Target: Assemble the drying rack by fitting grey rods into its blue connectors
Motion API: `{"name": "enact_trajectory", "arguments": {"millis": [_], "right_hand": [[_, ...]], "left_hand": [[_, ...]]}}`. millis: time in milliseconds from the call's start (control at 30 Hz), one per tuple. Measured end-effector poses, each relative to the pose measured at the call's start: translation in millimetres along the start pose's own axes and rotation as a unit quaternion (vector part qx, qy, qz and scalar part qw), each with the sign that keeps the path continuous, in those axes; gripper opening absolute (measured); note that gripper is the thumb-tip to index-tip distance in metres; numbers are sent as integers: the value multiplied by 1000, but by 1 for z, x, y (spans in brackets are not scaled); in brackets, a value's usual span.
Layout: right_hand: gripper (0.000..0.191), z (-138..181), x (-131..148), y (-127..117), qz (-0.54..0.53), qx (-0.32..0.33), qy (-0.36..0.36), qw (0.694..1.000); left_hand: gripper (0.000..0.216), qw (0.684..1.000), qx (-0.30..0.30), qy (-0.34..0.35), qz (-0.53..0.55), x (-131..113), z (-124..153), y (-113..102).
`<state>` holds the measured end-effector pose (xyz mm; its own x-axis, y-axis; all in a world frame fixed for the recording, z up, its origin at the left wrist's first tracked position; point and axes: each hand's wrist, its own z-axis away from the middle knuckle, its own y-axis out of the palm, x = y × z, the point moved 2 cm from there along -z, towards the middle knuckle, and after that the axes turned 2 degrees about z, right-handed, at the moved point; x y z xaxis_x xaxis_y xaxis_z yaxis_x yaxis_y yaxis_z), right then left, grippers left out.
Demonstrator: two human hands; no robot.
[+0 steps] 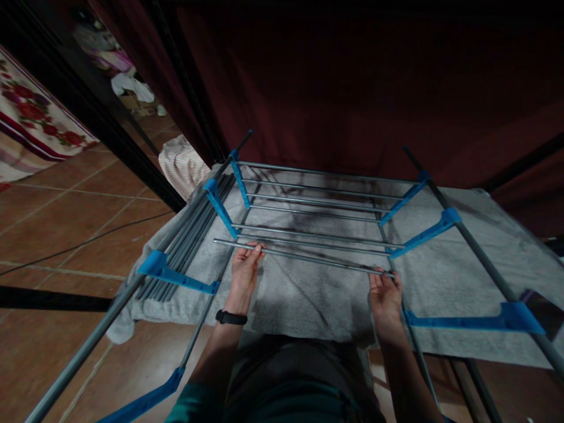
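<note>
A thin grey metal rod (304,257) lies crosswise in both my hands. My left hand (247,267) pinches it a little in from its left end, between thumb and fingers. Near the right end, my right hand (386,288) has its fingers closed on it. Around them stands a rack frame of grey tubes with blue plastic brackets; a left bracket (176,275) and a right bracket (473,321) are near my hands. Beyond the held rod, several crossbars (317,201) span the left and right brackets.
Several loose grey tubes (185,247) lie in a bundle on the left of the grey towel-covered surface (299,305). A dark red curtain (335,88) hangs behind. A black post (94,108) rises on the left above the tiled floor (57,235), where a cable runs.
</note>
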<state>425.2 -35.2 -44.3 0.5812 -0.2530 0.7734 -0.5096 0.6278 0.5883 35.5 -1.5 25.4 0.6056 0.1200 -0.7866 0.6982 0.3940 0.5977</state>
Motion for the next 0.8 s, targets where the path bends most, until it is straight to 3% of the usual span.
{"name": "enact_trajectory", "arguments": {"millis": [433, 800], "right_hand": [[46, -3, 0, -2, -8, -5, 8, 1000], [58, 4, -1, 9, -4, -9, -6, 1000]], "left_hand": [[28, 999, 15, 31, -33, -1, 0, 2], [30, 998, -31, 20, -47, 5, -6, -4]]}}
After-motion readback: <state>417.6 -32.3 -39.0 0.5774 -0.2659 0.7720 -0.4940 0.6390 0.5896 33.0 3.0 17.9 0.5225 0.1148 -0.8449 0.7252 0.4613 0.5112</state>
